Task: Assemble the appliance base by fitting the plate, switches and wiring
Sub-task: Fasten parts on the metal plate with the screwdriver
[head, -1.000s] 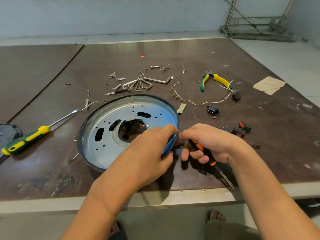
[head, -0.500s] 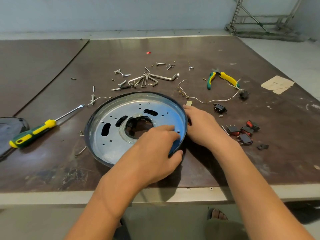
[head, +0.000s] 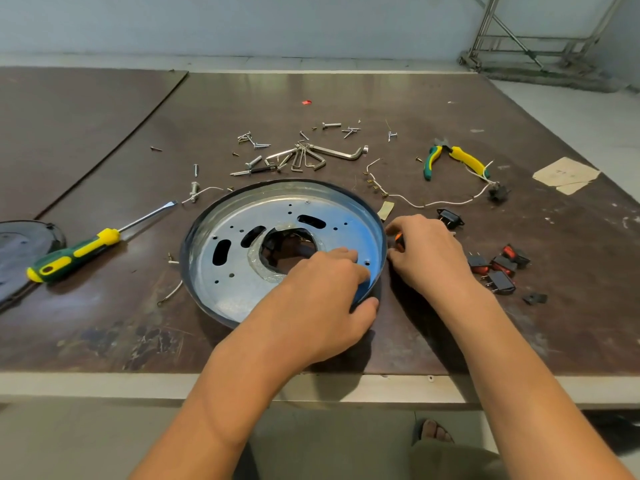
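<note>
The round metal appliance base, with its holes and central opening, lies tilted on the brown table. My left hand grips its right rim, fingers inside and thumb outside. Just right of the rim, my right hand curls around a small black-and-orange screwdriver, of which only a tip of the handle shows. Several red and black rocker switches lie to the right of my right hand. Another black switch sits behind that hand. A white wire runs across the table beyond it.
A green-yellow screwdriver lies at the left, next to a dark round plate at the table's left edge. Hex keys and several loose screws are scattered behind the base. Green-yellow pliers lie at the back right, near a cardboard scrap.
My right hand moved from the front right of the base up along its right rim, still holding the small screwdriver. My left hand keeps its grip on the rim.
</note>
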Demonstrator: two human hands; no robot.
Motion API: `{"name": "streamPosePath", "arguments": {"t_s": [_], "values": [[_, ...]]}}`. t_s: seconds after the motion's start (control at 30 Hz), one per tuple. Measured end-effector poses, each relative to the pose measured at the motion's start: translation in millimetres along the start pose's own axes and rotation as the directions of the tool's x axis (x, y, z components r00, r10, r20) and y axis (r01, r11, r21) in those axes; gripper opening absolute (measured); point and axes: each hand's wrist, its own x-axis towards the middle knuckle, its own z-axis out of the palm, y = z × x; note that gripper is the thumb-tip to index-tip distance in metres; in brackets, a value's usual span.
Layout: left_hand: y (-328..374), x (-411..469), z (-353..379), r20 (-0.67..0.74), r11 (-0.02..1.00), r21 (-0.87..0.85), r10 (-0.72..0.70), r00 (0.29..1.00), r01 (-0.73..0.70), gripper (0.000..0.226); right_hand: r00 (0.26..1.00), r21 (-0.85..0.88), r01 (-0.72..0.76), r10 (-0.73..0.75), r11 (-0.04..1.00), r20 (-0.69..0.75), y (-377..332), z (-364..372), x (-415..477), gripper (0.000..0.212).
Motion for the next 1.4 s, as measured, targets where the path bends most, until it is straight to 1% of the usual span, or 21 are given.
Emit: {"name": "streamPosePath", "arguments": {"t_s": [0.07, 0.1, 0.2, 0.27, 0.37, 0.4, 0.57, 0.6, 0.7, 0.77, 0.87, 1.1, 1.2, 1.3, 1.33, 1.4], "values": [[-0.7, 0.3, -0.2, 0.004, 1.0, 0.003, 0.003, 1.0, -0.003, 0.038, 0.999, 0.037, 0.033, -0.033, 0.999, 0.008, -0.2, -3.9, -1.4, 0.042], [-0.8, 0.4, -0.2, 0.007, 1.0, 0.0, 0.005, 1.0, -0.005, 0.039, 0.999, 0.078, 0.048, -0.048, 0.996, -0.006, 0.6, -8.5, -1.7, 0.044], [-1.2, 0.6, 0.4, 0.008, 1.0, -0.006, 0.003, 1.0, -0.003, 0.039, 0.994, 0.266, 0.106, -0.096, 0.958, -0.051, 4.3, -30.9, -3.2, 0.035], [-1.7, 0.9, 0.6, 0.005, 1.0, 0.003, 0.003, 1.0, -0.003, 0.04, 0.99, 0.44, 0.137, -0.134, 0.887, -0.038, 4.8, -43.2, -7.4, 0.024], [-1.7, 1.8, 0.3, 0.007, 1.0, 0.022, 0.006, 1.0, -0.006, 0.043, 0.987, 0.68, 0.135, -0.158, 0.721, -0.029, -0.3, -51.9, -17.4, 0.017], [-1.9, 2.1, 0.4, 0.008, 1.0, 0.021, 0.004, 1.0, -0.004, 0.043, 0.986, 0.72, 0.13, -0.168, 0.681, -0.02, -2.7, -53.3, -19.9, 0.015], [-0.9, 1.1, -0.2, 0.01, 1.0, -0.016, 0.013, 1.0, -0.013, 0.038, 0.967, 0.822, 0.117, -0.252, 0.557, 0.032, -9.4, -57.1, -24.1, 0.009], [-1.0, 1.1, -0.4, 0.011, 1.0, -0.019, 0.013, 1.0, -0.012, 0.039, 0.962, 0.816, 0.126, -0.272, 0.565, 0.039, -10.6, -56.2, -24.2, 0.008], [-1.2, 1.5, -0.3, 0.01, 1.0, -0.01, 0.024, 1.0, -0.024, 0.041, 0.954, 0.722, 0.175, -0.296, 0.669, 0.043, -14.3, -48.5, -23.2, 0.009], [-1.7, 2.1, 0.4, 0.009, 1.0, -0.008, 0.03, 1.0, -0.03, 0.039, 0.961, 0.664, 0.202, -0.276, 0.72, 0.006, -14.3, -44.0, -21.4, 0.013], [-2.1, 2.1, 1.1, 0.0, 1.0, -0.012, 0.028, 1.0, -0.028, 0.037, 0.955, 0.569, 0.268, -0.294, 0.777, -0.048, -12.4, -41.5, -19.3, 0.018], [-3.5, 3.2, 3.1, -0.009, 0.999, 0.005, 0.043, 0.999, -0.043, 0.038, 0.941, 0.466, 0.326, -0.332, 0.823, -0.071, -12.5, -40.5, -19.5, 0.011], [-3.2, 3.3, 3.0, -0.001, 0.999, -0.004, 0.047, 0.999, -0.047, 0.036, 0.932, 0.447, 0.338, -0.36, 0.828, -0.039, -12.6, -42.7, -19.9, 0.009], [-4.1, 3.2, 2.7, 0.002, 0.998, -0.018, 0.053, 0.999, -0.053, 0.032, 0.906, 0.394, 0.391, -0.424, 0.832, -0.004, -12.4, -46.1, -20.3, 0.008], [-4.2, 3.0, 2.4, 0.003, 0.998, -0.026, 0.055, 0.998, -0.055, 0.032, 0.897, 0.365, 0.407, -0.442, 0.837, 0.014, -12.5, -46.8, -20.6, 0.01], [-4.9, 3.2, 2.6, 0.003, 0.997, -0.039, 0.06, 0.998, -0.059, 0.03, 0.881, 0.318, 0.43, -0.469, 0.845, 0.054, -12.0, -46.6, -20.6, 0.02]]}}
